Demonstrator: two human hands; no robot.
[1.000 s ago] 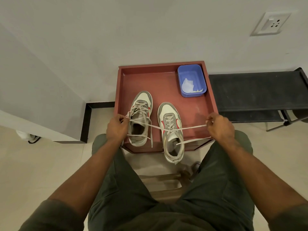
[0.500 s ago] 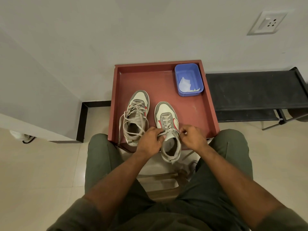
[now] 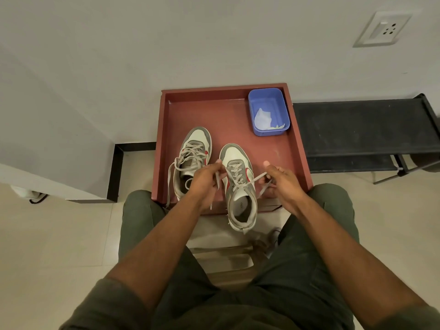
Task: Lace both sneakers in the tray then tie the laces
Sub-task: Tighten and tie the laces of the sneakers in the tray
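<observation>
Left hand: your left hand (image 3: 206,179) is up over the gap between the two sneakers, fingers curled and pinching one end of the lace (image 3: 218,175) from the right-hand shoe.
Right hand: your right hand (image 3: 282,182) sits just right of that shoe, fingers curled around the other lace end (image 3: 259,176), which runs taut from the eyelets to your fingers and dangles below them.
Right sneaker: the grey, white and red sneaker (image 3: 239,186) you're working on lies toe-away in the tray, laced up the front, its heel poking out over the near edge.
Left sneaker: the matching sneaker (image 3: 194,154) lies just beside it to the left, laced but loose, with a long lace loop (image 3: 172,177) hanging down its left side toward the tray's near edge.
Tray: the red-brown tray (image 3: 214,115) sits against the wall, right in front of your knees.
Blue tub: a small blue plastic tub (image 3: 268,112) stands in the tray's far right corner, with crumpled white bits inside.
Surroundings: a black bench (image 3: 362,129) stands beside the tray on the right, with a wall socket (image 3: 382,29) above it.
</observation>
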